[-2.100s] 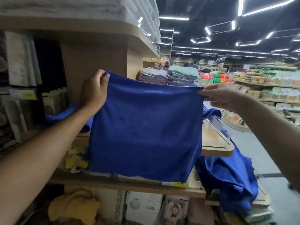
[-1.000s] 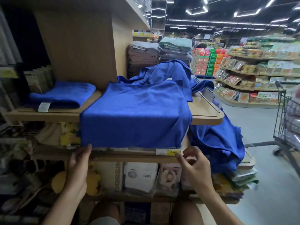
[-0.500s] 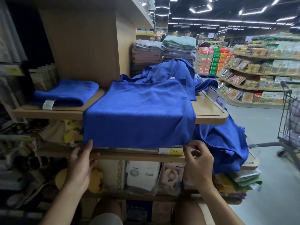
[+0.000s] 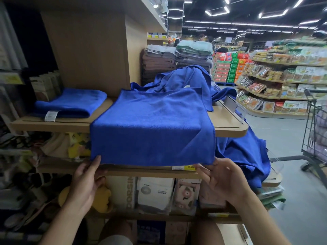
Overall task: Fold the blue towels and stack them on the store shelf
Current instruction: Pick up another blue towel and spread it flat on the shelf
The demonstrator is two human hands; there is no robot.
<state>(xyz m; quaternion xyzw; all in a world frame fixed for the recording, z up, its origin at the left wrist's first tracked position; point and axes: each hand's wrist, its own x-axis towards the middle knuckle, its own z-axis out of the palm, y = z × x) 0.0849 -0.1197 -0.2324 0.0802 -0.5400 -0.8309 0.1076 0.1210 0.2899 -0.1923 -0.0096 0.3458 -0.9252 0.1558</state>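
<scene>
While draped towel [image 4: 152,124] is overhanging shelf [image 4: 228,121], left hand [image 4: 85,181] is pinching hem, right hand [image 4: 224,175] grip unclear — lifting both corners level advised.

Matt cloth towel [image 4: 152,124], wooden shelf [image 4: 228,128]

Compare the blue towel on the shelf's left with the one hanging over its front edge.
The left towel is folded into a thick bundle; the hanging towel is spread flat. The left towel lies wholly on the shelf; the hanging towel drapes over its edge. Both are blue.
</scene>
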